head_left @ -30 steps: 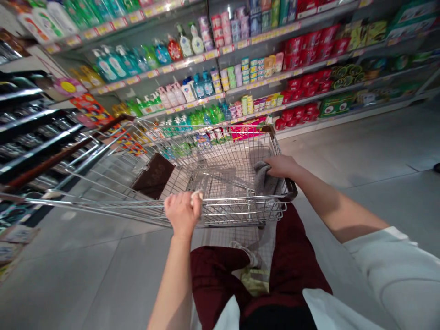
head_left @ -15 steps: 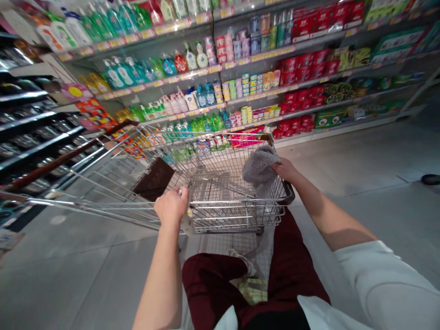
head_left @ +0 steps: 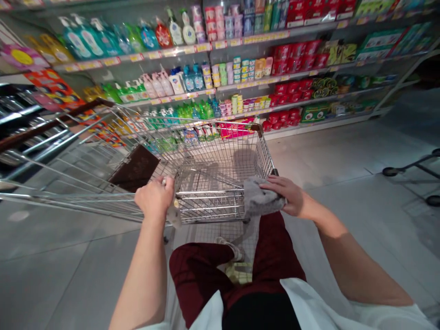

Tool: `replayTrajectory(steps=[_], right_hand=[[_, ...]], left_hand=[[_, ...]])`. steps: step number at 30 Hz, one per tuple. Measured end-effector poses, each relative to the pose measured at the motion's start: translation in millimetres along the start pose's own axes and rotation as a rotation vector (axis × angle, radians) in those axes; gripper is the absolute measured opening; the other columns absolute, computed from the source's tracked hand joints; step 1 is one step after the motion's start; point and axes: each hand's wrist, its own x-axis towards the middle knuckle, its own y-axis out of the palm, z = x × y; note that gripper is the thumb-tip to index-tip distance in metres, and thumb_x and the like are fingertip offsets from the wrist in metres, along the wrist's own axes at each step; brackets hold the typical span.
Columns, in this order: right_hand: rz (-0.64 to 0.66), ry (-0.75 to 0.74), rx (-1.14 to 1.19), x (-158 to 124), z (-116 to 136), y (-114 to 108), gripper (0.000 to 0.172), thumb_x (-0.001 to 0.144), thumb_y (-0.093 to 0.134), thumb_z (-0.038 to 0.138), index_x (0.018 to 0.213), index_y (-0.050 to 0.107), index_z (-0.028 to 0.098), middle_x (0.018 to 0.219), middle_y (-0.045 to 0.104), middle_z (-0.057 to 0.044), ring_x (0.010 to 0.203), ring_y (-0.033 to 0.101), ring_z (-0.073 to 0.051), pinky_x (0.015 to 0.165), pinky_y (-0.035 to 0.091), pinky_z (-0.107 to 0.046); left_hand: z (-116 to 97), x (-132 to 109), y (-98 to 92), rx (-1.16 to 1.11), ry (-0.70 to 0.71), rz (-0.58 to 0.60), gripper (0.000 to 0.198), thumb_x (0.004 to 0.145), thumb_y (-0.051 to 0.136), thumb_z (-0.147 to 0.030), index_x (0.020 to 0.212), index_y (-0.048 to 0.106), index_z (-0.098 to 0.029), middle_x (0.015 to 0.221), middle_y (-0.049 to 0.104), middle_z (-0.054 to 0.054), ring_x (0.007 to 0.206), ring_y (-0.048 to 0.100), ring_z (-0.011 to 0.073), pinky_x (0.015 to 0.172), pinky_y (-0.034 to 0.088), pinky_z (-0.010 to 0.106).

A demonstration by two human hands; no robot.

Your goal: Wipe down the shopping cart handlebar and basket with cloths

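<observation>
My left hand (head_left: 155, 199) is closed at the top side rail of a metal shopping cart (head_left: 209, 194). A pale, spotted thing (head_left: 174, 216) hangs just beneath that hand; its kind I cannot make out. At the cart's near right corner, my right hand (head_left: 290, 195) holds a grey cloth (head_left: 255, 201) over the top rail and side wires. Its fingers lie bent across the cloth, which drapes down the outside. The wire basket holds nothing that I can see, and a brown panel (head_left: 135, 169) is at its left part.
Store shelves (head_left: 161, 54) with pump bottles (head_left: 91, 41), tubs and red boxes (head_left: 314, 13) stand beyond the cart. Another wheeled frame (head_left: 417, 162) is on the right. Metalware shelving lies at the left. My legs (head_left: 202, 266) are close against the cart.
My right hand and the cloth have come from inside the cart's right end to the outside of its near corner. The left hand keeps its grip. My view has tilted down and shifted right.
</observation>
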Motion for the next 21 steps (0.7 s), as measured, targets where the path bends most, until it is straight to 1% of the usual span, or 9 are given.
replayTrajectory(steps=[3,5,6,9,12,14,17,19,21], right_hand=[[0.174,-0.038,-0.109,-7.3,7.5,-3.8,0.074,0.078,0.07,0.043,0.146,0.046,0.028,0.152,0.042,-0.013,0.141,0.037,-0.034,0.111,0.034,-0.054],[0.225,-0.03,-0.124,-4.7,7.4,-3.5,0.079,0.078,0.07,0.05,0.149,0.04,0.029,0.153,0.041,-0.012,0.141,0.037,-0.034,0.11,0.035,-0.052],[0.215,-0.003,-0.144,-0.9,7.6,-1.5,0.079,0.08,0.069,0.051,0.149,0.039,0.029,0.152,0.043,-0.012,0.139,0.04,-0.033,0.108,0.036,-0.052],[0.13,0.123,-0.281,17.6,13.7,12.3,0.068,0.084,0.067,0.046,0.143,0.046,0.022,0.135,0.059,-0.013,0.122,0.055,-0.032,0.103,0.039,-0.052],[0.125,0.155,-0.372,38.9,27.9,31.1,0.045,0.085,0.067,0.036,0.125,0.059,0.016,0.114,0.068,-0.013,0.105,0.06,-0.029,0.094,0.043,-0.044],[0.127,0.112,-0.36,50.3,37.9,43.5,0.039,0.087,0.065,0.034,0.122,0.059,0.015,0.109,0.069,-0.012,0.101,0.06,-0.027,0.089,0.046,-0.039],[0.094,0.018,-0.34,60.1,47.1,59.1,0.045,0.09,0.062,0.034,0.13,0.054,0.015,0.111,0.067,-0.013,0.1,0.06,-0.026,0.087,0.047,-0.039],[0.069,-0.037,-0.323,60.1,47.7,62.7,0.044,0.092,0.057,0.029,0.134,0.053,0.017,0.112,0.067,-0.013,0.1,0.061,-0.025,0.088,0.048,-0.039],[0.059,-0.097,-0.244,53.8,43.7,56.5,0.041,0.095,0.05,0.021,0.135,0.052,0.02,0.117,0.067,-0.011,0.104,0.061,-0.023,0.09,0.049,-0.038]], left_hand=[[-0.3,-0.2,1.8,-0.008,0.009,-0.024,0.054,0.09,0.033,-0.046,0.102,0.076,-0.016,0.091,0.073,0.021,0.09,0.067,0.0356,0.075,0.045,0.04],[-0.3,0.0,2.8,-0.009,0.009,-0.035,0.054,0.09,0.033,-0.046,0.101,0.076,-0.016,0.09,0.073,0.021,0.089,0.067,0.0352,0.074,0.044,0.039],[-0.5,0.1,3.2,-0.006,0.006,-0.038,0.054,0.09,0.033,-0.046,0.1,0.076,-0.016,0.09,0.073,0.021,0.089,0.067,0.0351,0.073,0.044,0.039],[-1.6,0.6,3.7,-0.002,-0.001,-0.034,0.053,0.09,0.033,-0.046,0.1,0.076,-0.016,0.089,0.073,0.021,0.088,0.067,0.0352,0.072,0.044,0.038],[-2.5,0.7,4.2,-0.003,-0.003,-0.036,0.053,0.091,0.033,-0.046,0.1,0.076,-0.016,0.089,0.073,0.021,0.088,0.067,0.0349,0.071,0.043,0.038],[-2.2,0.7,4.6,-0.004,-0.001,-0.044,0.054,0.091,0.032,-0.047,0.1,0.076,-0.016,0.089,0.073,0.02,0.087,0.067,0.0347,0.071,0.043,0.038],[-0.5,1.0,5.3,-0.006,-0.004,-0.051,0.053,0.091,0.033,-0.047,0.1,0.075,-0.017,0.089,0.073,0.02,0.086,0.066,0.0341,0.071,0.043,0.038],[0.7,1.8,5.9,-0.004,-0.01,-0.05,0.052,0.091,0.033,-0.046,0.098,0.075,-0.017,0.088,0.072,0.02,0.086,0.066,0.0339,0.07,0.043,0.037],[1.6,2.7,6.8,0.0,-0.013,-0.048,0.051,0.09,0.033,-0.045,0.096,0.075,-0.017,0.086,0.072,0.019,0.085,0.066,0.034,0.07,0.043,0.037]])
